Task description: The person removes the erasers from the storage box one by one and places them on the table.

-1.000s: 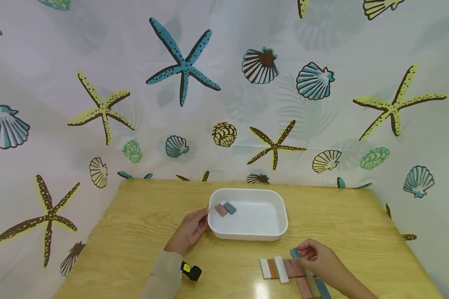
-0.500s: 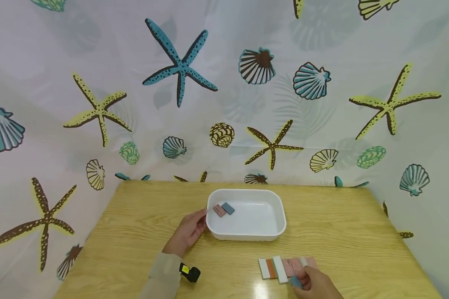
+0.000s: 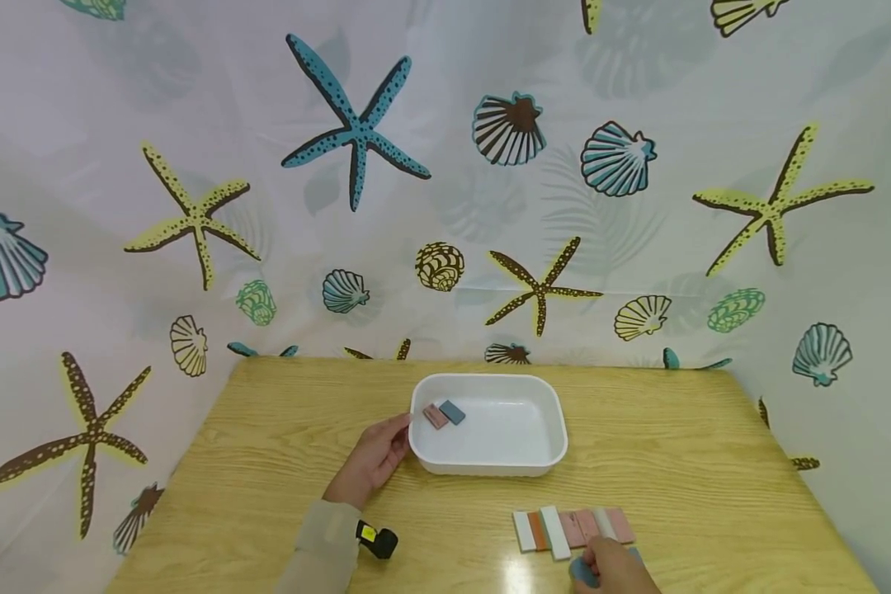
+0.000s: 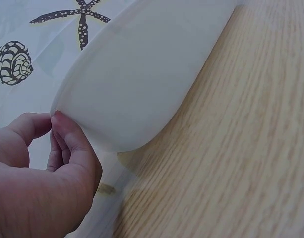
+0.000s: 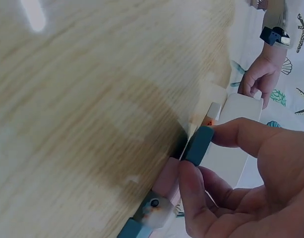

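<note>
In the head view, my left hand (image 3: 371, 462) pinches the left rim of a white tray (image 3: 490, 472). The left wrist view shows thumb and finger on that tray's rim (image 4: 53, 106). Low on the right, my right hand (image 3: 615, 569) holds a small blue block (image 3: 582, 571), pinched between thumb and finger; the right wrist view shows this block (image 5: 197, 146) tilted above a row of others. That row holds a pink block (image 5: 166, 177), a block with a printed picture (image 5: 154, 208) and a teal block (image 5: 132, 229). My hand partly covers the row in the head view.
Inside the tray, at its left, lie a pink block (image 3: 436, 416) and a blue-grey block (image 3: 452, 412). A row of white, orange and pink blocks, including a long white block (image 3: 555, 532), lies in front of the tray. A patterned cloth (image 3: 445, 206) surrounds the wooden table (image 3: 282, 412).
My right hand has drawn the blue block toward the near edge, from the far side of the row. Pink and white blocks beneath are uncovered. The left hand stays on the tray.
</note>
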Demonstrator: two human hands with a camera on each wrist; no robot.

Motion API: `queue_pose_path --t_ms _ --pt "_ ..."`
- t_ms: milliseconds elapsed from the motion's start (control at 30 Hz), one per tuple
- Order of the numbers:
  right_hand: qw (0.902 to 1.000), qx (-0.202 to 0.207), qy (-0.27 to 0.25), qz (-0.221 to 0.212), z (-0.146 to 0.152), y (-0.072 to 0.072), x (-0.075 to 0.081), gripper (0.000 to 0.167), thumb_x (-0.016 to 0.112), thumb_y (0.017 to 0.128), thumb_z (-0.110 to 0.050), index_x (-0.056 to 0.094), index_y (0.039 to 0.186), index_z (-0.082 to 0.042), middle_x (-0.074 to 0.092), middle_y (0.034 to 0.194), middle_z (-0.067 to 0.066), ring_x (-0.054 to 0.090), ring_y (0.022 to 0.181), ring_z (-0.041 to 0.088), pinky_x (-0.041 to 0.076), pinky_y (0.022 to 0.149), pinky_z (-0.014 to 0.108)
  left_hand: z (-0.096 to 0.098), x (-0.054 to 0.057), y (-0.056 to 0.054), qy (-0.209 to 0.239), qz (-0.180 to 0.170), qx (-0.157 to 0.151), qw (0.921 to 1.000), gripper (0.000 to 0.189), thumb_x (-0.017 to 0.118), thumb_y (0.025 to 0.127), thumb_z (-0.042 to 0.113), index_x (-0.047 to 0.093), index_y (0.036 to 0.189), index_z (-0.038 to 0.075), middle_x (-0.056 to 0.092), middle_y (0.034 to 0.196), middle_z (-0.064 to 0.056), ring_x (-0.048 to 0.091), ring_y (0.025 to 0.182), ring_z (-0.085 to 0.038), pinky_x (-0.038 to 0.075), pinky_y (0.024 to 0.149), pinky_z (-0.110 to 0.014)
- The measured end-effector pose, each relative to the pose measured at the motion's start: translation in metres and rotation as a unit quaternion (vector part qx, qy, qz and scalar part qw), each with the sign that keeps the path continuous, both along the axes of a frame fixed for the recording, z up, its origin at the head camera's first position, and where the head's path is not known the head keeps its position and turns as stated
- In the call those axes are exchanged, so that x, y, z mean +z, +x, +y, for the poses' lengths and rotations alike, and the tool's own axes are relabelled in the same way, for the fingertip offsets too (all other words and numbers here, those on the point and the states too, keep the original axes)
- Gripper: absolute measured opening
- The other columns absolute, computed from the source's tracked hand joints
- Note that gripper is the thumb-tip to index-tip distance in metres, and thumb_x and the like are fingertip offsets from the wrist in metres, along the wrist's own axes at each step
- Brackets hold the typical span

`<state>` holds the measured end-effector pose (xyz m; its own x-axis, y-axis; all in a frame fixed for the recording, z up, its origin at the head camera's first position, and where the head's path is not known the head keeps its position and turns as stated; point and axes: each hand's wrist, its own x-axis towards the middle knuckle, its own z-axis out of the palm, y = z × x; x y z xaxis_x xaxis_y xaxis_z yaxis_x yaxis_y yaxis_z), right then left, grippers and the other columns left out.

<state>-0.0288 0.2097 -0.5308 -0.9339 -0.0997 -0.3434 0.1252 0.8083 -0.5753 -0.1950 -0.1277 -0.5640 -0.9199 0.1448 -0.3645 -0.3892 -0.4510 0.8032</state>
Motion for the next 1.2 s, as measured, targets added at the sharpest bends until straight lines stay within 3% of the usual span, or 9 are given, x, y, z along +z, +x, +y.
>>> queue_pose_path --t_ms 400,533,700,1000,1133,1200 --pt "0.993 0.031 0.094 0.064 -0.008 0.003 0.006 0.027 0.075 0.072 -0.017 0.051 0.081 -0.008 0.045 0.075 0.001 0.043 0.063 0.015 0.042 0.055 0.028 0.001 0.0 -0.001 0.01 0.007 -0.003 0.9999 0.043 0.057 0.093 0.015 0.047 0.127 -0.01 0.056 0.107 -0.013 0.056 0.086 -0.011 0.05 0.073 -0.017" --pt "0.988 0.042 0.105 0.105 -0.009 0.003 0.003 0.027 0.073 0.07 -0.015 0.049 0.08 -0.009 0.042 0.072 0.001 0.04 0.062 0.014 0.039 0.053 0.026 0.001 0.002 -0.002 0.005 -0.002 0.002 1.0 0.04 0.058 0.093 0.015 0.05 0.125 -0.008 0.056 0.107 -0.012 0.056 0.085 -0.01 0.05 0.072 -0.017" --pt "0.9858 0.053 0.107 0.118 -0.008 0.001 0.0 0.026 0.072 0.069 -0.013 0.048 0.079 -0.007 0.042 0.072 0.002 0.039 0.063 0.016 0.038 0.053 0.027 0.001 0.004 -0.002 0.003 -0.005 0.005 1.0 0.04 0.058 0.093 0.015 0.05 0.125 -0.008 0.056 0.107 -0.012 0.056 0.085 -0.01 0.05 0.073 -0.017" --pt "0.9894 0.062 0.112 0.068 -0.011 -0.004 0.002 0.028 0.074 0.072 -0.012 0.052 0.082 0.002 0.046 0.074 0.008 0.045 0.067 0.02 0.046 0.061 0.038 0.001 0.004 0.0 0.005 -0.006 0.005 1.0 0.041 0.058 0.092 0.013 0.049 0.125 -0.009 0.057 0.106 -0.012 0.057 0.086 -0.01 0.05 0.074 -0.017" --pt "0.9975 0.037 0.054 0.025 -0.008 -0.003 0.007 0.022 0.071 0.078 -0.014 0.055 0.083 0.001 0.049 0.074 0.005 0.047 0.065 0.017 0.048 0.06 0.034 0.001 0.005 0.001 0.005 -0.007 0.001 1.0 0.041 0.058 0.093 0.014 0.049 0.126 -0.008 0.056 0.11 -0.013 0.057 0.089 -0.01 0.05 0.075 -0.018" --pt "0.9991 0.029 0.02 0.024 -0.004 -0.004 0.013 0.019 0.068 0.082 -0.016 0.058 0.083 0.0 0.053 0.074 0.002 0.05 0.065 0.015 0.049 0.059 0.031 0.001 0.006 0.002 0.006 -0.007 0.001 1.0 0.041 0.058 0.092 0.014 0.05 0.126 -0.008 0.056 0.11 -0.013 0.057 0.089 -0.011 0.05 0.076 -0.018"
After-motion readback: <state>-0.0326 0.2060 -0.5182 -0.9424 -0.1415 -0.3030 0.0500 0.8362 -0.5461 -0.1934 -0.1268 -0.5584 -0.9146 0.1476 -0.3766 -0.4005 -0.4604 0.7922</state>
